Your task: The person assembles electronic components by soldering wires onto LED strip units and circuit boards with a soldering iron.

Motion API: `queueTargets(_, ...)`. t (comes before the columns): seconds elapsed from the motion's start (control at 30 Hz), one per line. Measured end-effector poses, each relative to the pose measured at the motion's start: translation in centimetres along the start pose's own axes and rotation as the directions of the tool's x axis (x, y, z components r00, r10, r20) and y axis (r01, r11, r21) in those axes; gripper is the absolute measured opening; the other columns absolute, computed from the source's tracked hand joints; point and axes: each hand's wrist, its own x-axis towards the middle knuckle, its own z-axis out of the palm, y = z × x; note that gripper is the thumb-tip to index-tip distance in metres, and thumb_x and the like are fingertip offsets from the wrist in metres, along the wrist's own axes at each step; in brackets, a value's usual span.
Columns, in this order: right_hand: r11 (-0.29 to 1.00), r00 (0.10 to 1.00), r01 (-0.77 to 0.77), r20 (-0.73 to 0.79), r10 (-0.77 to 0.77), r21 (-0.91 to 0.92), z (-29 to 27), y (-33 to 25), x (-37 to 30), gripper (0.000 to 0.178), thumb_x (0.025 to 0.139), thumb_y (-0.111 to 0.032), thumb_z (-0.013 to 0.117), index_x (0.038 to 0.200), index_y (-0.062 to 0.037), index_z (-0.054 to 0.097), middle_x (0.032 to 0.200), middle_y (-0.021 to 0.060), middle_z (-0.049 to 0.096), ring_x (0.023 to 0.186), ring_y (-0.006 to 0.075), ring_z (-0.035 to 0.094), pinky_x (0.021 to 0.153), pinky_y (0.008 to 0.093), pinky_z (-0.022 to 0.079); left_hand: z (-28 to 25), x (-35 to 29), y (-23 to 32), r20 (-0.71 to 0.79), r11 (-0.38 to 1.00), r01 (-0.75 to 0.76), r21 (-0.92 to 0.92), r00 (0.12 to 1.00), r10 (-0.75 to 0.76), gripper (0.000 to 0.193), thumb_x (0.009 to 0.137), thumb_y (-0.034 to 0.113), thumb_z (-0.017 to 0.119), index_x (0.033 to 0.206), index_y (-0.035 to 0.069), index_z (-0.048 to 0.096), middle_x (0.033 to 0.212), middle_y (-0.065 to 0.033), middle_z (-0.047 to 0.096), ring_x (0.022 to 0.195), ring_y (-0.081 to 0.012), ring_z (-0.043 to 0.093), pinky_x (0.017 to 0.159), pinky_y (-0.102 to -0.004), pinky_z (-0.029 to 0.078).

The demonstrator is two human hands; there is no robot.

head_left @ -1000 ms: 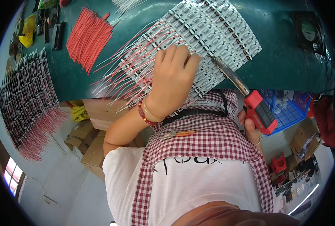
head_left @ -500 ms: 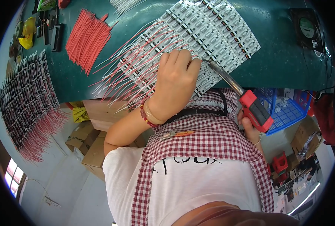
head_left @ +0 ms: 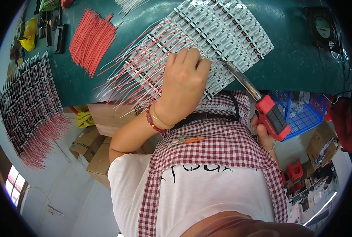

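My left hand (head_left: 185, 79) is bent over a grid of small grey circuit modules (head_left: 239, 43), its fingers pinched together. A thin wire end peeks out beside the fingertips, which the back of the hand mostly hides. Red and white wires (head_left: 132, 75) fan out leftward from the modules, some passing beneath this hand. My right hand (head_left: 264, 136), partly hidden, is closed round the red and black handle of a soldering iron (head_left: 271, 117). The iron's metal tip points up and left over the modules, just right of my left hand and seemingly a little apart from it.
On the green table (head_left: 282, 75) lie a bundle of red wires (head_left: 92, 41) and white wires (head_left: 132, 4). A wired module panel (head_left: 29, 106) is at left. A black round-faced device (head_left: 323, 29) lies far right. A blue basket (head_left: 306, 116) stands below the table edge.
The soldering iron has shifted slightly right and its tip has drawn away from my left fingers. My left hand has moved slightly left and up.
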Motion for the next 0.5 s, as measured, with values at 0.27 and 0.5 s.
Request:
queueTargets(0.27, 0.999, 1.0, -0.018, -0.02, 0.019, 0.041, -0.2, 0.2, -0.8, 0.04, 0.082, -0.039, 0.076, 0.087, -0.0003, 0.068, 0.075, 0.0057, 0.063, 0.064, 0.0163, 0.061, 0.058, 0.0277, 0.047, -0.2, -0.5, 1.1, -0.019, 0.997, -0.015, -0.077, 1.0, 0.014, 0.012, 0.075, 0.001, 0.068, 0.086, 0.005, 0.068, 0.075, -0.0063, 0.049, 0.072, -0.0242, 0.051, 0.066, -0.0372, 0.04)
queueTargets(0.5, 1.0, 0.999, -0.016, -0.031, 0.015, -0.026, -0.1, 0.6, -0.8, 0.039, 0.082, -0.039, 0.075, 0.086, -0.0014, 0.068, 0.075, 0.0066, 0.063, 0.065, 0.0173, 0.062, 0.058, 0.0287, 0.047, 0.6, -0.7, 1.1, -0.023, 0.998, 0.005, -0.064, 1.0, -0.006, 0.013, 0.074, 0.0, 0.071, 0.086, 0.005, 0.069, 0.074, -0.007, 0.049, 0.071, -0.024, 0.052, 0.064, -0.0361, 0.041)
